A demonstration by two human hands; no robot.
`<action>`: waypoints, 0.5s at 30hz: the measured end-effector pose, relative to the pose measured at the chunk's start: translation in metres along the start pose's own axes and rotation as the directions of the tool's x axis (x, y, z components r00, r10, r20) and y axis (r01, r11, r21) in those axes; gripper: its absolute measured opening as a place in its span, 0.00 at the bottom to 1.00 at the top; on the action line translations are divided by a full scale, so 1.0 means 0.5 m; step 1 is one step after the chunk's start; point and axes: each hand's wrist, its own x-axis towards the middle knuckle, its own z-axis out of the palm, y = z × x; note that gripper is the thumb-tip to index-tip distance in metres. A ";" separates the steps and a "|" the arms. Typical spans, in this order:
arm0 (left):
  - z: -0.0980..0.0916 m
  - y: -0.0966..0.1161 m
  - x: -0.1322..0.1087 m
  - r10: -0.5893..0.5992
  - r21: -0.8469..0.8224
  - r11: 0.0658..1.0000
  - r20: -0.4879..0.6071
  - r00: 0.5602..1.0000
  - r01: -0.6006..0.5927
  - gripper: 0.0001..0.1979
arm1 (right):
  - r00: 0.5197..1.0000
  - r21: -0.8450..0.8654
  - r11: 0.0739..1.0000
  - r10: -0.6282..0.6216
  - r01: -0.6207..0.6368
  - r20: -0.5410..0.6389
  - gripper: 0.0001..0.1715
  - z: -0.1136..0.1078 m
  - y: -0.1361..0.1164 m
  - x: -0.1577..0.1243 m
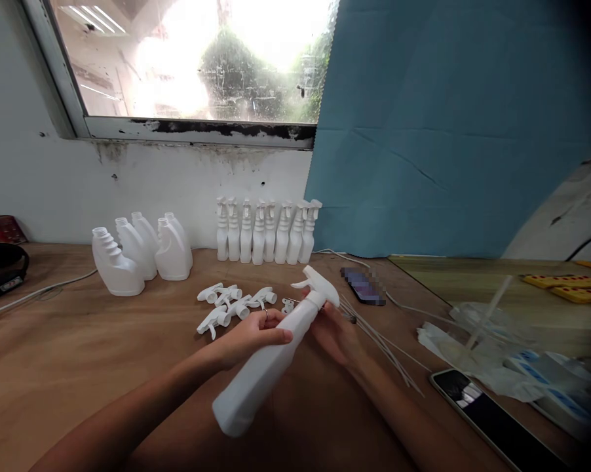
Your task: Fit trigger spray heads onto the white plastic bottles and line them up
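Observation:
A white spray bottle (268, 367) is tilted in front of me, its base toward the lower left and its trigger head (321, 286) at the upper right. My left hand (249, 337) is wrapped around the upper body of the bottle, thumb on top. Behind the neck, just under the trigger head, my right hand (335, 333) grips, with its fingers partly hidden by the bottle. Several loose white trigger sprayer heads (236, 306) lie on the table just beyond my left hand. Thin white tubes (381, 341) lie beside my right hand.
Several spray bottles with heads (266, 236) stand in a row against the wall. Open-necked white bottles (118, 272) stand at the left. One phone (364, 286) lies behind my right hand, another phone (492, 416) nearer right. Crumpled plastic (472, 347) and a white cable (54, 286) lie on the table.

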 end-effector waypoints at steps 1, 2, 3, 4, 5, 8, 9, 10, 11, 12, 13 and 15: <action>0.000 0.000 0.001 0.010 -0.017 1.000 -0.014 1.000 -0.010 0.20 | 1.000 -0.008 1.000 -0.011 0.011 0.000 0.22 0.002 0.000 0.001; 0.000 -0.001 0.002 0.015 -0.026 1.000 -0.018 1.000 -0.015 0.21 | 1.000 -0.019 1.000 -0.020 0.020 -0.003 0.21 0.002 0.000 0.001; 0.001 -0.002 0.002 0.007 -0.040 0.999 -0.006 1.000 -0.007 0.21 | 1.000 -0.031 0.999 -0.025 0.025 -0.008 0.18 0.003 0.000 0.002; 0.002 -0.004 0.001 -0.013 -0.070 0.997 0.020 1.000 0.014 0.20 | 1.000 -0.039 0.999 -0.021 0.021 -0.010 0.16 0.003 0.001 0.003; 0.002 -0.006 0.001 -0.036 -0.117 0.992 0.053 0.998 0.042 0.20 | 1.000 -0.042 0.999 -0.013 0.012 -0.006 0.15 0.003 0.000 0.003; 0.003 -0.013 0.001 -0.075 -0.274 0.956 0.124 0.989 0.106 0.19 | 0.999 -0.044 0.999 0.019 -0.017 0.049 0.16 0.003 -0.004 0.001; 0.003 -0.015 0.001 -0.075 -0.309 0.944 0.134 0.988 0.113 0.19 | 0.998 -0.046 0.999 0.023 -0.020 0.067 0.16 0.003 -0.006 0.000; 0.002 -0.018 0.002 -0.073 -0.336 0.934 0.148 0.986 0.120 0.19 | 0.996 -0.047 0.999 0.027 -0.023 0.081 0.16 0.003 -0.007 -0.002; 0.001 -0.020 0.004 -0.081 -0.358 0.923 0.174 0.981 0.139 0.19 | 0.995 -0.045 0.999 0.033 -0.028 0.094 0.16 0.003 -0.009 -0.003; -0.002 -0.022 0.005 -0.095 -0.386 0.906 0.214 0.972 0.173 0.20 | 0.993 -0.036 0.999 0.041 -0.037 0.108 0.16 0.002 -0.010 -0.005; -0.006 -0.025 0.006 -0.113 -0.415 0.883 0.266 0.957 0.219 0.21 | 0.991 -0.020 0.999 0.052 -0.050 0.127 0.16 0.000 -0.011 -0.006; -0.020 -0.027 0.008 -0.133 -0.448 0.848 0.339 0.931 0.284 0.23 | 0.985 0.049 0.998 0.041 -0.050 0.166 0.18 -0.006 -0.014 -0.007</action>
